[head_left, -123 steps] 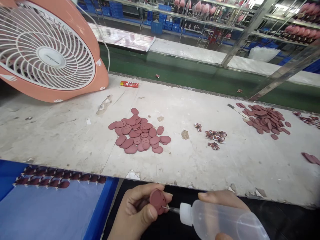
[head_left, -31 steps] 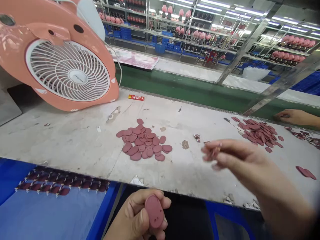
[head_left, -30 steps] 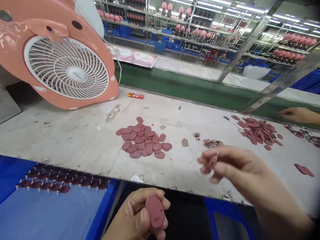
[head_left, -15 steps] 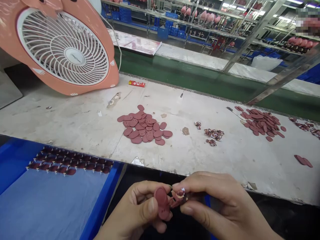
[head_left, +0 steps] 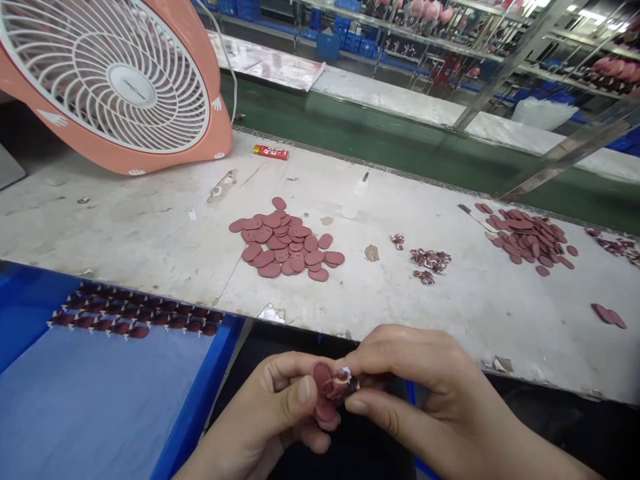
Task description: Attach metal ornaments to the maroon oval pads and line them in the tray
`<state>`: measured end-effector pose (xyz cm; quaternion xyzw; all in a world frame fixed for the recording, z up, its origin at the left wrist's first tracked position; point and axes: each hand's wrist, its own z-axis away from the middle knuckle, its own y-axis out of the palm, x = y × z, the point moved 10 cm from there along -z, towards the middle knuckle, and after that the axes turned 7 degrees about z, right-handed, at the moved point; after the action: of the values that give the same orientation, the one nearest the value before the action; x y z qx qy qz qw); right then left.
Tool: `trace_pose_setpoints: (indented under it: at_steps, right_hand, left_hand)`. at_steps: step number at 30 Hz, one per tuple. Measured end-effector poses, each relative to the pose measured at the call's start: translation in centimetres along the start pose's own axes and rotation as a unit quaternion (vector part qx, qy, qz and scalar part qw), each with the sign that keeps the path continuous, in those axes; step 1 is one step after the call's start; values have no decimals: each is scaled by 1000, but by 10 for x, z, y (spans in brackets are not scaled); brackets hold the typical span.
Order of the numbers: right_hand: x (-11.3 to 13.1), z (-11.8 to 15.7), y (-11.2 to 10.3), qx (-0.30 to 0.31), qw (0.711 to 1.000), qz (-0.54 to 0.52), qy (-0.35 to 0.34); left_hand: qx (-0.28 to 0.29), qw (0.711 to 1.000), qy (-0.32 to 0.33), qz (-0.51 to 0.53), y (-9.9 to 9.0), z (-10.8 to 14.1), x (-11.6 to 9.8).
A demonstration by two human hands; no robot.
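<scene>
Room: a workshop with metal shelving (head_left: 453,45) at the back, a green strip (head_left: 380,147) nearer, and a pale, scuffed counter (head_left: 150,220) in the foreground.
Left grip (head_left: 273,407): closed on one oval base (head_left: 321,375), thumb in front, fingers behind; presumably to steady it and leave its face exposed.
Right grip (head_left: 415,393): narrow, thumb and fingertips pinched on a small figure (head_left: 340,383); probably a hold for fine control.
Base and figure: between the hands, just off the counter's near edge; the figure overlapped the base, but whether it was seated in any hole could not be told.
Oval heap (head_left: 285,247): loose on the counter ahead of the hands, some holes showing; likely left there for easy reach.
Figure cluster (head_left: 431,260): right of the heap, apparently kept to the right hand's side.
Blue tray (head_left: 197,400): at lower left, lined with a sheet; dark red pieces (head_left: 135,313) lay in rows, perhaps to keep them apart.
Second heap (head_left: 533,237): ovals, farther right, with two ovals (head_left: 609,315) nearer the person.
Fan (head_left: 130,87): orange, upper left, grille toward the person, perhaps for air.
</scene>
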<state>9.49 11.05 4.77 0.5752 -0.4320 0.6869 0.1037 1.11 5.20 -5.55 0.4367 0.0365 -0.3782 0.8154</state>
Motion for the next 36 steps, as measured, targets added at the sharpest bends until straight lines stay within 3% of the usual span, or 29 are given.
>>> trace_pose_setpoints:
  at_steps: [12, 22, 36]
  right_hand:
    - [2, 1, 2, 21, 999, 39, -2]
    - [0, -1, 5, 19, 1000, -18, 9]
    - [4, -4, 4, 49, 998, 30, 0]
  left_hand:
    - [17, 1000, -12, 2, 3, -3, 4]
    - [47, 999, -7, 19, -3, -12, 12]
    - [64, 998, -10, 21, -1, -10, 12]
